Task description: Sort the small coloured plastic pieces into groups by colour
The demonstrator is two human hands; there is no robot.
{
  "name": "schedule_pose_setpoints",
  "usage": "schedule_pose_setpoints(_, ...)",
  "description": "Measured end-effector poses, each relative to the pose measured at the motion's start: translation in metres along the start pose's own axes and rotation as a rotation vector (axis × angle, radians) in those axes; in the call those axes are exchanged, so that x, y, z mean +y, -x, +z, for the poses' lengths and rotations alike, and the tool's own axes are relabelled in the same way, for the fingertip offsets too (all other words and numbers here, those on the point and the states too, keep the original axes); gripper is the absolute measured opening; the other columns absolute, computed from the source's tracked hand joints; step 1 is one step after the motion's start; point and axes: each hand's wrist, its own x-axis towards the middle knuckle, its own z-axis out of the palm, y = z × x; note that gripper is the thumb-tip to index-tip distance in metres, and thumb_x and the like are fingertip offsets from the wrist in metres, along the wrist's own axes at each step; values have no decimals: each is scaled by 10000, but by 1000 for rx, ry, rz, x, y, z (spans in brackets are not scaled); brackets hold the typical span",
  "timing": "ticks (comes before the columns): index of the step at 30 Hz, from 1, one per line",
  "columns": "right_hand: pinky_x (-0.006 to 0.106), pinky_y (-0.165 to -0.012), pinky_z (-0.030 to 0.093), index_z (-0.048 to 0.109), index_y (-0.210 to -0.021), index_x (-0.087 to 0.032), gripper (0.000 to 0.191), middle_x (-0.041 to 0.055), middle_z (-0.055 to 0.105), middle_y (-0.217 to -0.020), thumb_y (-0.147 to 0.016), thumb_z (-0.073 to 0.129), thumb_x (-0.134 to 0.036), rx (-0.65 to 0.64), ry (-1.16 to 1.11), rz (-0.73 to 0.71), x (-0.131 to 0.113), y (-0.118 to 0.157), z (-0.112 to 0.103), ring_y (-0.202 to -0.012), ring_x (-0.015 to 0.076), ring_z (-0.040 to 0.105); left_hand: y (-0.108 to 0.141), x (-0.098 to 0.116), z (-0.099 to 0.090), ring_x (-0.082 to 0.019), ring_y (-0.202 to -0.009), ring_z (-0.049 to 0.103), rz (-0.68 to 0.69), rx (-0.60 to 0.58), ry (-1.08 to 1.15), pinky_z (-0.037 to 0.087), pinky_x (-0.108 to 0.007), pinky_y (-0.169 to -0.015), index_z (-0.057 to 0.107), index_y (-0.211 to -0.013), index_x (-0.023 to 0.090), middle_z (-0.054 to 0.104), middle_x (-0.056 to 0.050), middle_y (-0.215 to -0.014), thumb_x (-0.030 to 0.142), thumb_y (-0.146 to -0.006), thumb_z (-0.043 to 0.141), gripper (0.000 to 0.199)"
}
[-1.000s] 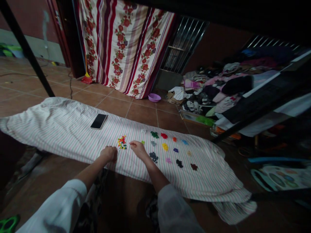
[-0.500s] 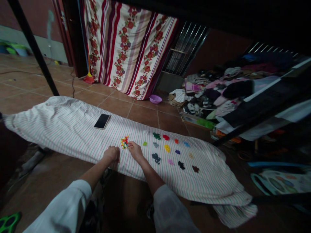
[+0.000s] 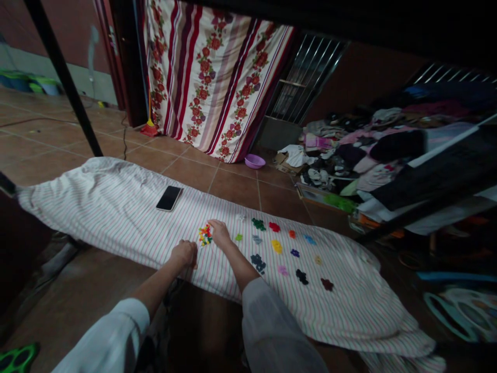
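Note:
A small heap of mixed red, yellow, green, orange and white pieces [image 3: 205,234] lies on the striped cloth [image 3: 128,207]. My right hand [image 3: 219,233] is at the heap's upper right edge, fingers bent together over it; anything between the fingertips is too small to make out. Just left of and nearer than the heap, my left hand [image 3: 184,254] rests curled on the cloth, its fingers closed and whatever is in them hidden. To the right lie single-colour piles, among them dark green pieces [image 3: 258,224], yellow pieces [image 3: 276,246], dark grey pieces [image 3: 258,263] and black pieces [image 3: 302,276].
A phone [image 3: 169,198] lies on the cloth, left of the heap. Beyond the cloth's far edge are a purple basin [image 3: 255,161] and a floral striped curtain [image 3: 217,77]. Dark metal poles [image 3: 64,77] flank the cloth. Clothes [image 3: 361,140] are piled at the right.
My right hand has moved from the heap's right side to its upper edge. My left hand stays curled beside the heap. The whole view has shifted slightly.

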Motion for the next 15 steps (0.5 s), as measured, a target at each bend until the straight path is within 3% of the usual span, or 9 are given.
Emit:
schedule_pose_setpoints(7, 298, -980, 371, 653, -1142, -213, 486, 56, 614, -1193, -757, 465, 16, -71, 87, -69, -2, 4, -1, -1107, 188, 499, -3, -1, 2, -254, -1102, 549, -2, -11, 11, 467, -340, -882, 638, -892, 188, 649, -121, -1061, 254, -644, 707, 265)
schedule_pose_setpoints(15, 275, -942, 379, 626, -1178, -175, 458, 87, 636, -1115, -824, 395, -2, -75, 122, -23, -7, 30, -6, -1054, 172, 536, 2, 1, 1, -243, -1111, 536, -34, -2, 26, 480, -324, -857, 631, -866, 195, 645, -96, -1062, 220, -647, 702, 231)
